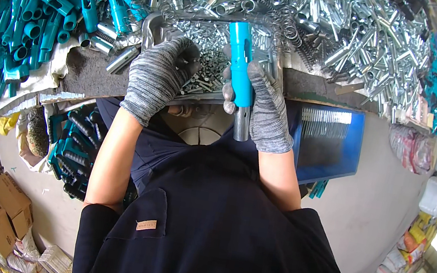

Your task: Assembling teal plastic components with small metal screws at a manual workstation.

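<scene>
The dark shirt (239,220) was before the metal tray (201,98), above whose near-right edge the right hand (267,110)'s grip clasped a teal sleeve (242,86), steel tube (241,126) apparently fitted, tray pins (209,66) apparently unassembled, and the left hand (159,73), left of centre, had a curled grip, contents indeterminable.

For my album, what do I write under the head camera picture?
Grey-gloved right hand holds a turquoise-and-silver tube; grey-gloved left hand is near small silver metal pieces.
</scene>
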Action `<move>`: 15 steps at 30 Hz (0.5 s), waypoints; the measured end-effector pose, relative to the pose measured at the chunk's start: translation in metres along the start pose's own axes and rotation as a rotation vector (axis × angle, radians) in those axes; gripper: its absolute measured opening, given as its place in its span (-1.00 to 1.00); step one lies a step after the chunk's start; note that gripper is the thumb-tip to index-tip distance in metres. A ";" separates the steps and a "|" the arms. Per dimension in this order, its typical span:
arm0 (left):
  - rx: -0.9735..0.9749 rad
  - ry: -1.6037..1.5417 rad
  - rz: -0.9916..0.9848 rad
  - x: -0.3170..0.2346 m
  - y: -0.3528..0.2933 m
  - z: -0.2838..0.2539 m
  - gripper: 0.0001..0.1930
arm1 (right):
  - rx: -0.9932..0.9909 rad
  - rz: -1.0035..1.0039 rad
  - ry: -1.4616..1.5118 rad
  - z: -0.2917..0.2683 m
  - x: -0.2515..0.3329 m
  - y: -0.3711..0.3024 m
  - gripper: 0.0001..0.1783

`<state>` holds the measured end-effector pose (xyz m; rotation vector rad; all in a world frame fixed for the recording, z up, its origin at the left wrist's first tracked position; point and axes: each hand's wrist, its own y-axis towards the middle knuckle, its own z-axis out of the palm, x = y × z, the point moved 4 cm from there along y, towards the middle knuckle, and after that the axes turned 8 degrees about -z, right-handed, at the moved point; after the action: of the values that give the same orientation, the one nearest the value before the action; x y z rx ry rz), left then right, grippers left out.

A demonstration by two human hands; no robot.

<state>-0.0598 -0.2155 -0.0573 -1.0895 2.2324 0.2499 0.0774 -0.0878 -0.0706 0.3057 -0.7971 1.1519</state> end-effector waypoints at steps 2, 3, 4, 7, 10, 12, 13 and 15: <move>-0.002 -0.198 -0.009 0.002 0.000 -0.002 -0.79 | -0.020 0.000 -0.034 0.000 0.000 -0.001 -0.53; -0.001 -0.198 -0.008 0.002 0.000 -0.001 -0.79 | -0.038 0.025 -0.035 0.003 0.000 -0.001 -0.49; -0.048 -0.296 0.044 0.000 -0.001 -0.001 -0.79 | -0.055 0.052 -0.034 0.005 -0.001 -0.002 -0.46; -0.113 -0.434 0.109 -0.009 -0.004 -0.004 -0.80 | -0.070 0.046 -0.061 0.008 -0.004 -0.001 -0.50; -0.104 -0.535 0.100 -0.023 -0.011 -0.011 -0.82 | -0.071 0.051 -0.138 0.002 -0.008 -0.002 -0.54; -0.074 -0.595 0.079 -0.028 -0.012 -0.012 -0.83 | -0.071 0.040 -0.172 0.001 -0.008 -0.002 -0.56; 0.013 -0.680 0.058 -0.031 -0.012 -0.010 -0.80 | -0.067 0.030 -0.206 0.001 -0.008 -0.002 -0.59; 0.023 -0.609 0.125 -0.037 -0.011 -0.013 -0.73 | -0.043 -0.001 -0.273 0.003 -0.007 -0.003 -0.59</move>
<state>-0.0407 -0.2044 -0.0233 -0.7322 1.7459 0.5298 0.0777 -0.0954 -0.0726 0.4331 -1.0591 1.1038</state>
